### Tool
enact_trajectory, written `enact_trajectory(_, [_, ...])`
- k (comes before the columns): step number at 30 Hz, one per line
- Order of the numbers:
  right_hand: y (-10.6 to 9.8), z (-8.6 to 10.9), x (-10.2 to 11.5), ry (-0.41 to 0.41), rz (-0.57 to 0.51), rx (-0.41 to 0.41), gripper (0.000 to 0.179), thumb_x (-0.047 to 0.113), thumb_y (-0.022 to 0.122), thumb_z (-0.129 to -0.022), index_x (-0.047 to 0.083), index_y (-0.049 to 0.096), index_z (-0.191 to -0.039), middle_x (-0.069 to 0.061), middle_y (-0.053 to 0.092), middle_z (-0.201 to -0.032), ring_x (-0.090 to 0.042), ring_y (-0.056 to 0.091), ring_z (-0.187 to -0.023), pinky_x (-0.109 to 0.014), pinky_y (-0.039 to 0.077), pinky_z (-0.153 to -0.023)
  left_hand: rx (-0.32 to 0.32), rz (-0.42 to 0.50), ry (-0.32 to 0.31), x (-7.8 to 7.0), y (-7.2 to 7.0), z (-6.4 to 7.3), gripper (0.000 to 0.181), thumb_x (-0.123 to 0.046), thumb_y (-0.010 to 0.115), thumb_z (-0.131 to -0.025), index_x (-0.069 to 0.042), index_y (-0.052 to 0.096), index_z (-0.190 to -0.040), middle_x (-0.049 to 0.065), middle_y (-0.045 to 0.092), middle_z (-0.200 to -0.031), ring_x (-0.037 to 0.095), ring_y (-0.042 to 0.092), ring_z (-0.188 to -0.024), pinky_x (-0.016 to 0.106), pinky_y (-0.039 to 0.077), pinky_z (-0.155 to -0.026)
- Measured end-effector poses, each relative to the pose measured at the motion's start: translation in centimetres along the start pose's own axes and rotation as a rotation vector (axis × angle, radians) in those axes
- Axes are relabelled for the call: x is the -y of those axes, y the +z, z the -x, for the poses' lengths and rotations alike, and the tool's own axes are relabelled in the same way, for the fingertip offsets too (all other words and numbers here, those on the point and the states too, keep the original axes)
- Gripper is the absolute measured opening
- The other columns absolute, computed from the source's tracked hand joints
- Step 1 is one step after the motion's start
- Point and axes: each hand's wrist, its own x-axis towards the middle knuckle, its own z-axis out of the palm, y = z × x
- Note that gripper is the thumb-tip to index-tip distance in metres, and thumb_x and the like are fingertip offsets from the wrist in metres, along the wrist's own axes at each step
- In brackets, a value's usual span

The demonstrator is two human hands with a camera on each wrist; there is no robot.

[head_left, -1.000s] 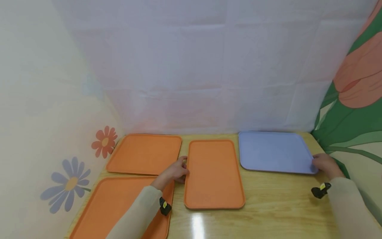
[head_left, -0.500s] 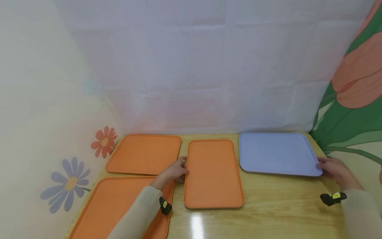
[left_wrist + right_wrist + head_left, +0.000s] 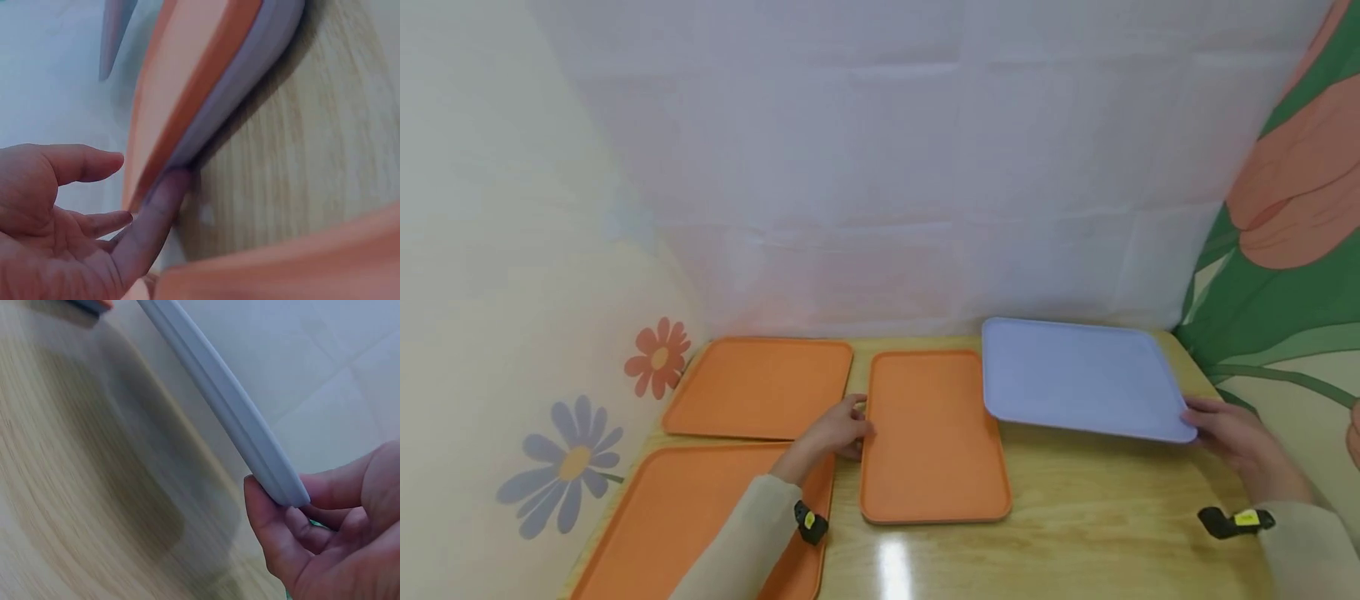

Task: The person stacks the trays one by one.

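Observation:
My right hand [image 3: 1232, 429] pinches the near right corner of a lavender-blue tray [image 3: 1078, 375], thumb on one face and fingers on the other. In the right wrist view this tray [image 3: 231, 400] is raised and tilted above the table, its shadow beneath. Its left end overlaps the upper right edge of the middle orange tray [image 3: 936, 433] in the head view. My left hand [image 3: 838, 429] touches that orange tray's left side with fingers loosely spread. In the left wrist view a lavender tray [image 3: 250, 69] lies directly under the orange one, and one digit presses against their edges.
Two more orange trays lie to the left, a far one [image 3: 760, 387] and a near one [image 3: 700, 508], the latter partly under my left sleeve [image 3: 741, 537]. A white cloth [image 3: 850, 167] hangs behind the wooden table [image 3: 1075, 517], with flower-patterned walls on both sides.
My right hand has drawn the lavender-blue tray slightly right, then lifted it and moved it left, its left end rising. The left hand stays at the middle orange tray.

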Motion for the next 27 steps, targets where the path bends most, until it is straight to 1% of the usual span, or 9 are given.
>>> enact_trajectory(2, [0.8, 0.1, 0.2, -0.012, -0.056, 0.014, 0.029, 0.004, 0.057, -0.101, -0.001, 0.066, -0.128, 0.022, 0.062, -0.091, 0.002, 0.063, -0.083, -0.020, 0.055, -0.072, -0.028, -0.062, 0.039, -0.4, 0.1, 0.4, 0.063, -0.010, 0.059, -0.099, 0.000, 0.032, -0.155, 0.021, 0.053, -0.125, 0.024, 0.060, -0.081, 0.039, 0.057, -0.068])
enact_trajectory(5, [2.1, 0.1, 0.6, -0.026, -0.111, 0.032, 0.028, 0.003, 0.057, -0.101, 0.025, 0.074, -0.106, 0.020, 0.065, -0.091, 0.000, 0.064, -0.083, -0.020, 0.055, -0.072, -0.092, -0.164, 0.130, -1.3, 0.4, 1.0, 0.053, -0.013, 0.060, -0.100, 0.003, 0.044, -0.148, 0.022, 0.056, -0.129, 0.030, 0.061, -0.099, 0.044, 0.055, -0.078])
enact_trajectory(8, [3.5, -0.1, 1.2, -0.035, -0.146, 0.038, 0.035, 0.002, 0.057, -0.100, 0.033, 0.073, -0.095, 0.017, 0.066, -0.091, -0.001, 0.064, -0.082, -0.021, 0.056, -0.071, -0.157, -0.218, 0.231, -2.2, 0.8, 1.5, 0.044, -0.016, 0.060, -0.101, 0.003, 0.054, -0.141, 0.020, 0.060, -0.128, 0.034, 0.059, -0.114, 0.048, 0.053, -0.089])
enact_trajectory(10, [4.3, -0.2, 1.6, -0.037, -0.152, 0.040, 0.035, 0.003, 0.058, -0.100, 0.034, 0.074, -0.095, 0.018, 0.066, -0.092, -0.002, 0.065, -0.083, -0.022, 0.056, -0.072, -0.168, -0.173, 0.266, -2.7, 1.2, 1.6, 0.041, -0.017, 0.059, -0.103, 0.001, 0.056, -0.139, 0.018, 0.061, -0.128, 0.036, 0.061, -0.114, 0.047, 0.054, -0.090])
enact_trajectory(13, [5.4, -0.4, 2.3, -0.043, -0.107, 0.036, 0.027, 0.005, 0.060, -0.100, 0.016, 0.073, -0.121, 0.019, 0.065, -0.093, -0.001, 0.064, -0.085, -0.022, 0.057, -0.073, -0.133, -0.018, 0.304, -3.2, 1.8, 1.6, 0.042, -0.019, 0.055, -0.105, 0.004, 0.054, -0.140, 0.023, 0.059, -0.131, 0.039, 0.063, -0.112, 0.045, 0.057, -0.089])
enact_trajectory(15, [6.2, -0.6, 2.7, -0.049, -0.060, 0.036, 0.040, 0.006, 0.060, -0.100, -0.004, 0.057, -0.139, 0.020, 0.064, -0.095, 0.000, 0.064, -0.087, -0.022, 0.057, -0.075, -0.090, 0.126, 0.292, -3.4, 2.3, 1.4, 0.045, -0.021, 0.053, -0.106, 0.006, 0.049, -0.143, 0.027, 0.055, -0.135, 0.040, 0.063, -0.113, 0.043, 0.059, -0.088])
enact_trajectory(19, [7.9, -1.0, 3.4, -0.070, 0.008, 0.051, 0.059, 0.006, 0.057, -0.101, -0.021, 0.029, -0.146, 0.019, 0.063, -0.099, 0.000, 0.063, -0.088, -0.023, 0.057, -0.076, -0.030, 0.341, 0.274, -3.5, 3.0, 1.1, 0.052, -0.026, 0.051, -0.107, 0.009, 0.043, -0.145, 0.031, 0.051, -0.133, 0.035, 0.065, -0.108, 0.042, 0.059, -0.088])
enact_trajectory(23, [9.3, -1.1, 3.9, -0.092, 0.042, 0.078, 0.058, 0.005, 0.055, -0.102, -0.021, 0.028, -0.146, 0.011, 0.065, -0.107, -0.002, 0.063, -0.088, -0.025, 0.057, -0.076, -0.013, 0.427, 0.258, -3.4, 3.3, 1.3, 0.054, -0.027, 0.053, -0.106, 0.008, 0.042, -0.145, 0.026, 0.057, -0.128, 0.023, 0.068, -0.097, 0.043, 0.060, -0.085])
enact_trajectory(27, [10.4, -1.2, 4.1, -0.102, 0.072, 0.091, 0.057, 0.005, 0.054, -0.103, -0.021, 0.029, -0.147, 0.000, 0.066, -0.116, -0.003, 0.064, -0.089, -0.027, 0.058, -0.077, -0.008, 0.412, 0.247, -3.2, 3.2, 1.7, 0.056, -0.018, 0.059, -0.101, 0.007, 0.039, -0.147, 0.025, 0.057, -0.127, 0.021, 0.068, -0.093, 0.043, 0.061, -0.081])
